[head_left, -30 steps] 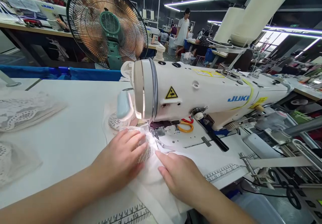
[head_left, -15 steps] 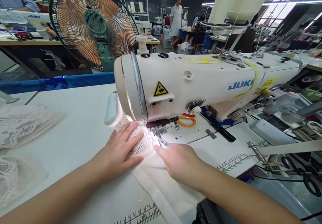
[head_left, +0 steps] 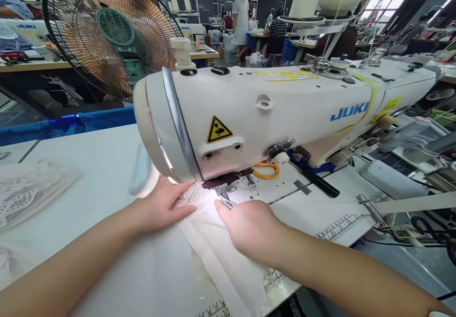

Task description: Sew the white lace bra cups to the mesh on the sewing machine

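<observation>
White lace fabric [head_left: 194, 193] lies under the head of the white sewing machine [head_left: 242, 117], by the lit presser foot [head_left: 223, 194]. My left hand [head_left: 158, 208] rests flat on the lace, thumb apart; the machine head hides its fingertips. Just right of the foot, my right hand [head_left: 249, 227] is closed with curled fingers on the plain white cloth [head_left: 213, 241], one fingertip pointing toward the foot. From there the cloth trails to the table's front edge. The needle cannot be made out.
More lace pieces [head_left: 32, 193] lie on the left of the white table [head_left: 96, 165]. Orange-handled scissors [head_left: 266, 171] and a black-handled tool [head_left: 322, 184] sit behind the machine's needle area. A large fan [head_left: 114, 32] stands beyond. People are in the background.
My left hand has slid forward with the lace, its fingers passing behind the machine head. My right hand stays near the foot. The view has shifted closer to the machine.
</observation>
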Demonstrator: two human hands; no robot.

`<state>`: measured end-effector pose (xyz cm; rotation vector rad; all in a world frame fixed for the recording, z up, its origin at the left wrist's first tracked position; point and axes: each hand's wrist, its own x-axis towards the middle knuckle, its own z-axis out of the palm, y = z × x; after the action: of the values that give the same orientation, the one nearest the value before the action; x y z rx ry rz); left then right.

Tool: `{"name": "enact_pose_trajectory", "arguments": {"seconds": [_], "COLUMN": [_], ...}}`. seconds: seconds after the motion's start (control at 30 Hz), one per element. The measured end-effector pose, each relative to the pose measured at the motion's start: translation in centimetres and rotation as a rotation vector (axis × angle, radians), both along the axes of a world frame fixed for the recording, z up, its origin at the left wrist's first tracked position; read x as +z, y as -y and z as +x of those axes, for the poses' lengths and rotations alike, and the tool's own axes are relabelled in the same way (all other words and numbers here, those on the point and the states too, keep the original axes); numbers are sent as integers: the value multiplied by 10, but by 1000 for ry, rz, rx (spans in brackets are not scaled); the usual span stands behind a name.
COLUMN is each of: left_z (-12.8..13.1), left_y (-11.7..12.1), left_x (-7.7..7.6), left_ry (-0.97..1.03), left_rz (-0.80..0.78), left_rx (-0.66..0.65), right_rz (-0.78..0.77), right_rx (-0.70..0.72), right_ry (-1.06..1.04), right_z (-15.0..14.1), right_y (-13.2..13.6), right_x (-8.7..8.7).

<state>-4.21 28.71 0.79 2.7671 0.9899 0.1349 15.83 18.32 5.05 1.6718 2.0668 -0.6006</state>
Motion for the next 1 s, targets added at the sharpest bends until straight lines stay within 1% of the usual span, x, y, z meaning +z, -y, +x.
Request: {"name": "enact_pose_trajectory", "arguments": {"seconds": [0.07, 0.13, 0.33, 0.5, 0.63, 0.7, 0.73, 0.8, 0.83, 0.87, 0.93, 1.0], "left_z": [2, 4, 4, 5, 9, 13, 16, 23, 27, 31, 37, 41], "left_y": [-6, -9, -12, -15, -14, -3, 6, 31, 46, 61, 87, 103], "left_x": [1, 0, -6, -7, 0, 7, 9, 13, 13, 12, 9, 4], "left_ry": [0, 16, 24, 44, 118, 169, 199, 267, 291, 304, 263, 212], "left_rz": [-14, -3, 12, -13, -7, 42, 83, 172, 202, 209, 159, 115], "left_rx": [-32, -28, 51, 132, 155, 125, 98, 3, -70, -153, -284, -346], "right_rz": [23, 63, 143, 118, 103, 91, 90, 111, 138, 168, 227, 264], "right_rx": [12, 21, 25, 3, 6, 12, 15, 33, 53, 78, 139, 188], "right_ry": [-22, -42, -74, -105, -113, -120, -128, -166, -191, -214, -246, -261], "right_z": [4, 9, 22, 27, 29, 32, 34, 39, 42, 45, 51, 55], "right_y": [4, 8, 20, 24, 26, 28, 29, 34, 37, 41, 49, 55], "right_x": [0, 2, 1, 0, 0, 0, -1, -3, -5, -6, -11, -14]}}
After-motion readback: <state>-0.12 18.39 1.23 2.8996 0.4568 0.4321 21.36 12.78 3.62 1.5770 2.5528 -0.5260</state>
